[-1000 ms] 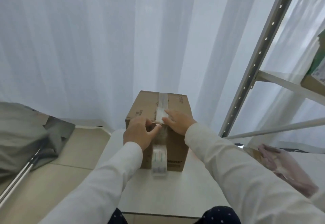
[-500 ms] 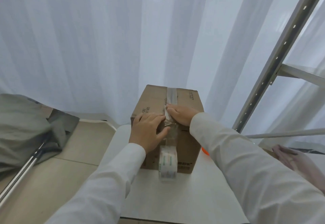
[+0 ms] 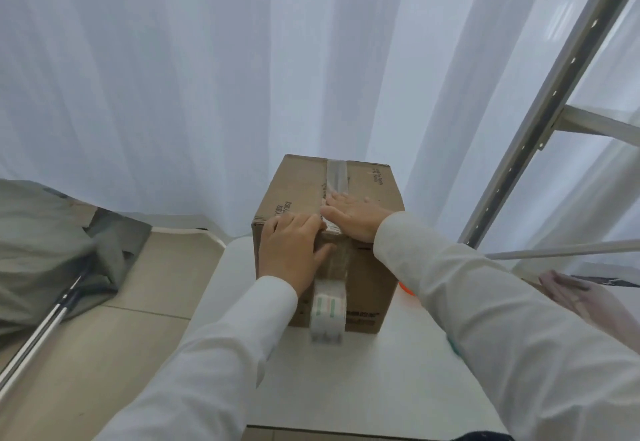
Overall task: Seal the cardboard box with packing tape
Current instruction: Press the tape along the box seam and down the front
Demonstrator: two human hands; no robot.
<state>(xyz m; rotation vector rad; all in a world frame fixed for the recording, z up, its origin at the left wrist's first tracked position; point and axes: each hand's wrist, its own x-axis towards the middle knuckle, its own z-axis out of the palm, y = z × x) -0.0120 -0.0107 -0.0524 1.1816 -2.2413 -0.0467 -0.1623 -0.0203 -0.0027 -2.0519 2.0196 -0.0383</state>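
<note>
The right hand (image 3: 353,213) has slid farther along the top of the brown cardboard box (image 3: 367,267) on the white bench (image 3: 363,371), fingers flat on the clear tape strip (image 3: 336,177). The left hand (image 3: 291,250) presses flat at the near edge; the tape roll (image 3: 328,312) hangs below it.

Bright diffuse backlight through curtain (image 3: 207,77); wide-angle edge bending; slight blur.
</note>
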